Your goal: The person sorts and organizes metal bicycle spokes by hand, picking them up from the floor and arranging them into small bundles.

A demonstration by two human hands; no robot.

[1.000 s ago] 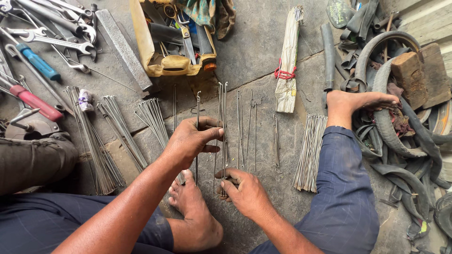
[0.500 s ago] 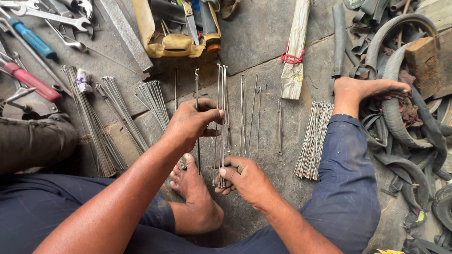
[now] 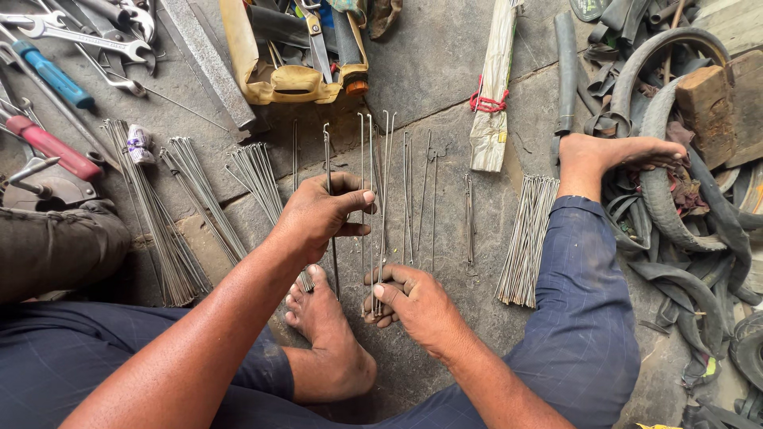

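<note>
Nearest to me, my right hand (image 3: pixel 417 306) rests low on the stone floor (image 3: pixel 445 87), its fingers (image 3: pixel 381 292) closed together on the lower ends of a few thin metal spokes (image 3: pixel 373 206). Just beside it lies my bare left foot (image 3: pixel 326 334), tucked in under me. A little further out, my left hand (image 3: pixel 318 214) has its fingers (image 3: pixel 354 199) pinched on the same spokes partway up, so the spokes run between my two hands and on past them, lying straight on the floor. To their right lie more single spokes (image 3: pixel 421 199), side by side and slightly apart. Further right is a loose bundle of spokes (image 3: pixel 528 238) next to my right leg, with my right foot (image 3: pixel 612 155) touching old tyres (image 3: pixel 675 206). To the left lie three more spoke bundles (image 3: pixel 183 206). Farthest off sit a yellow tool bag (image 3: pixel 294 56), wrenches (image 3: pixel 87 36), screwdrivers (image 3: pixel 48 75), and a paper-wrapped bundle (image 3: pixel 493 95) tied with red string.
</note>
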